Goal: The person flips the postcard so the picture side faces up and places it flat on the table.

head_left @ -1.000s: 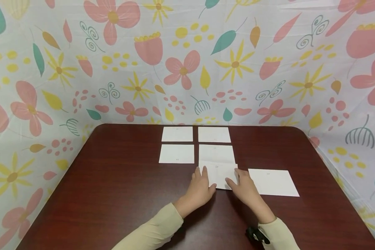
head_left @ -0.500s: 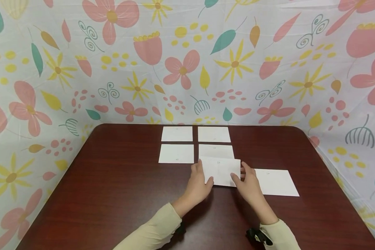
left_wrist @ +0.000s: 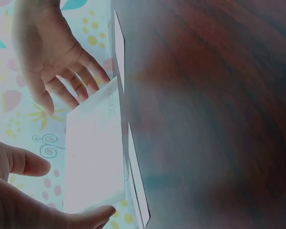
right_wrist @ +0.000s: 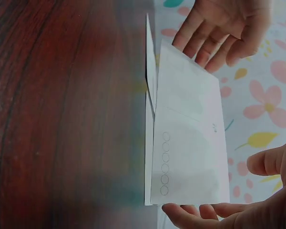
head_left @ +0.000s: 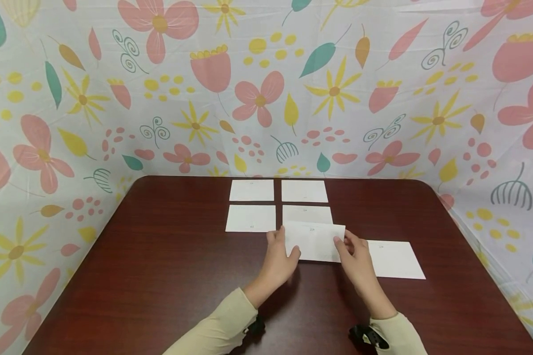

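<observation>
A white paper envelope (head_left: 315,241) is held tilted above the table between my two hands. Fingers of my left hand (head_left: 275,259) press its left edge; those of my right hand (head_left: 357,256) press the right edge. Both wrist views show a row of small printed marks on one face, clearly circles on the envelope (right_wrist: 190,133) in the right wrist view. The thumbs stand apart from the paper in those views, with the left thumb (left_wrist: 31,164) and the right thumb (right_wrist: 264,162) extended. Behind the held envelope, another white envelope (head_left: 306,215) lies partly covered.
Beyond it, three more white sheets lie flat: one back left (head_left: 251,190), one back right (head_left: 304,191) and one front left (head_left: 250,218). Another white sheet (head_left: 397,260) lies right of my right hand. A floral cloth (head_left: 257,98) hangs behind the dark wooden table (head_left: 173,261).
Both hands have raised the envelope from the table and tilted it up. It has shifted slightly right and away, and covers more of the envelope behind it. The other sheets have not moved.
</observation>
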Demonstrator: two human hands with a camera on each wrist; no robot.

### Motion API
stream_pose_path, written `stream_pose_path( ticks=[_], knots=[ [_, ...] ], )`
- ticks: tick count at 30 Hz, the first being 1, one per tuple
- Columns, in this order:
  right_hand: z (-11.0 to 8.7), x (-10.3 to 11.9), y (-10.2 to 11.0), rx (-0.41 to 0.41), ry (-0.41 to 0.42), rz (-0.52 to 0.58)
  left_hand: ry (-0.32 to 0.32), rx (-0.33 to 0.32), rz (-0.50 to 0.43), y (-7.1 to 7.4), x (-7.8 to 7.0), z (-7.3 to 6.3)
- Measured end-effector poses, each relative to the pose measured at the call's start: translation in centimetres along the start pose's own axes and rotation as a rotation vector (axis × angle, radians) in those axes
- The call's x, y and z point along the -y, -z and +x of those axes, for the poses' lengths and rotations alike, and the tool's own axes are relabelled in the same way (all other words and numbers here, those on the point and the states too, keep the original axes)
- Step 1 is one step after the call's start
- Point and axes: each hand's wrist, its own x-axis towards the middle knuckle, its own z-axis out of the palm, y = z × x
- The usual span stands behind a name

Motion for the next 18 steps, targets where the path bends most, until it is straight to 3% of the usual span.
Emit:
stream_pose_path(
  ticks=[10, 18],
  knots=[
    [-0.19, 0.46, 0.09, -0.022, -0.023, 0.073, 0.016, -0.047, -0.06, 0.33, -0.18, -0.05],
    [-0.32, 0.55, 0.14, -0.024, 0.005, 0.15, 0.026, -0.028, -0.154, 0.58, -0.26, -0.12]
  ],
)
